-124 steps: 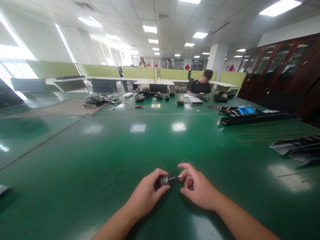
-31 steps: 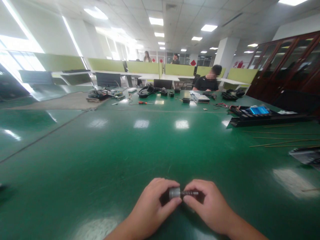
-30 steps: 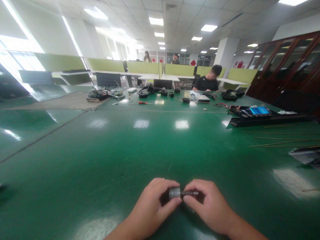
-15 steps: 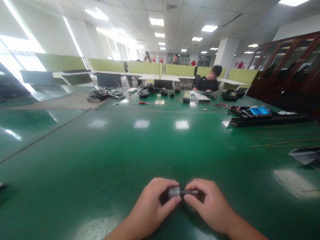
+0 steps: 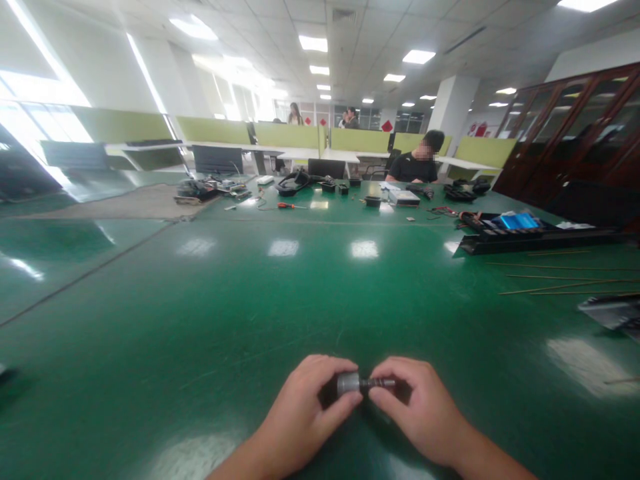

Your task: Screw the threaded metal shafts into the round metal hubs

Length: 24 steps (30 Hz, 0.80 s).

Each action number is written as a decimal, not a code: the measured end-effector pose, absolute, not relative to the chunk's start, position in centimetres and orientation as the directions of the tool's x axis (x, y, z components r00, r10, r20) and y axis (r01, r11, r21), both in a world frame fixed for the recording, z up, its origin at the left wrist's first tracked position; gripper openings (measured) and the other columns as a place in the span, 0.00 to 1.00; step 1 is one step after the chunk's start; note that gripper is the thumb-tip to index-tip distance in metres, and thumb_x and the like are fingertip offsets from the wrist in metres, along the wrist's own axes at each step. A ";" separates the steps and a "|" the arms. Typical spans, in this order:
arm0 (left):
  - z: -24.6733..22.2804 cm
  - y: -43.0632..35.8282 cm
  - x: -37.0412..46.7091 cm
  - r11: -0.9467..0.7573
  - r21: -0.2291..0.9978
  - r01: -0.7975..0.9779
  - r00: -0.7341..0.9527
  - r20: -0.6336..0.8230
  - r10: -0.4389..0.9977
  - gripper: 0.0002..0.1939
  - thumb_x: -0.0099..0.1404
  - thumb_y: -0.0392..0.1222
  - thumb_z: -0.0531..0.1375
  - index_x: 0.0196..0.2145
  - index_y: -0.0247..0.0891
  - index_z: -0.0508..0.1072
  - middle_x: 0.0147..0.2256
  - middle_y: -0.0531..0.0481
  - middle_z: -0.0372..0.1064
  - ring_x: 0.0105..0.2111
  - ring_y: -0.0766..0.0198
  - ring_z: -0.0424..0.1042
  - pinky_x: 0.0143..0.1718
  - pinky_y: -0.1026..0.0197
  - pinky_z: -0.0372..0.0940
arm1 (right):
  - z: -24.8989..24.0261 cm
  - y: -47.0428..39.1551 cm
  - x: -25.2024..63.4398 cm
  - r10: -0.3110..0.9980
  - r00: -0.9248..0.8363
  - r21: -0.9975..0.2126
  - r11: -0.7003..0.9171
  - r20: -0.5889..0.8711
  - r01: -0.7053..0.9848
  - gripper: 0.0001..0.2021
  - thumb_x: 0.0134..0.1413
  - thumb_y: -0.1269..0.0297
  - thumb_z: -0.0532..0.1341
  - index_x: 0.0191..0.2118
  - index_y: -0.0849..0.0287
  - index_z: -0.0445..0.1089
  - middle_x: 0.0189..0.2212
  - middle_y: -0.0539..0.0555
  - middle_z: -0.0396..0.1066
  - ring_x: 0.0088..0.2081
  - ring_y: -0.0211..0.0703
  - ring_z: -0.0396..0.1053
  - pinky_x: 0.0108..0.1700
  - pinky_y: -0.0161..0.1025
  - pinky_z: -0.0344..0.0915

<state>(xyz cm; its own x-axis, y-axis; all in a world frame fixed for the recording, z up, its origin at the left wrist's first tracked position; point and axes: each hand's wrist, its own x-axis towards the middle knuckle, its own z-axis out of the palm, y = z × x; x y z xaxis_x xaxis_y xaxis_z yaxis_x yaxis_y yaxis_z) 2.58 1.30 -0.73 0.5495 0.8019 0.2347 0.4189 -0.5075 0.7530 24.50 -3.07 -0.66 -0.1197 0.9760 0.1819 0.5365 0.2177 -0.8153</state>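
Near the lower middle of the head view, a small grey metal cylinder with a dark ridged shaft is held sideways above the green table. My left hand is closed around the cylinder part, thumb in front and forefinger behind it. The shaft points right, with its thin bright tip between the fingers of my right hand. Thumb and forefinger of that hand close about the shaft near the cylinder. Its exact contact with the shaft is hard to make out, and the cylinder's left end is partly hidden.
An orange screwdriver and several black parts lie along the far side. At the right are a long black tray, several thin rods and a clear plastic bag. Across the table sits a person in black.
My hands and the ridged-shaft part stay almost in place; my right fingertips shift very slightly. The seated person's head has turned a little.
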 end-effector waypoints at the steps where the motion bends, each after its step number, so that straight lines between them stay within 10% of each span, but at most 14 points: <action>1: -0.7 1.3 2.6 -0.507 0.754 0.417 0.548 0.236 0.802 0.11 0.66 0.44 0.64 0.46 0.47 0.75 0.41 0.51 0.75 0.43 0.57 0.73 0.48 0.56 0.66 | -0.6 -3.1 24.5 0.976 -0.118 -0.817 0.217 0.182 0.535 0.04 0.56 0.65 0.65 0.32 0.58 0.77 0.27 0.51 0.75 0.29 0.42 0.70 0.32 0.35 0.61; 24: -1.1 1.5 2.4 -0.534 0.749 0.392 0.537 0.285 0.794 0.11 0.66 0.44 0.64 0.47 0.48 0.75 0.41 0.52 0.76 0.42 0.59 0.74 0.46 0.57 0.67 | -0.5 -3.2 24.3 0.981 -0.107 -0.834 0.193 0.160 0.517 0.05 0.57 0.65 0.64 0.33 0.58 0.77 0.27 0.50 0.75 0.30 0.42 0.70 0.34 0.36 0.61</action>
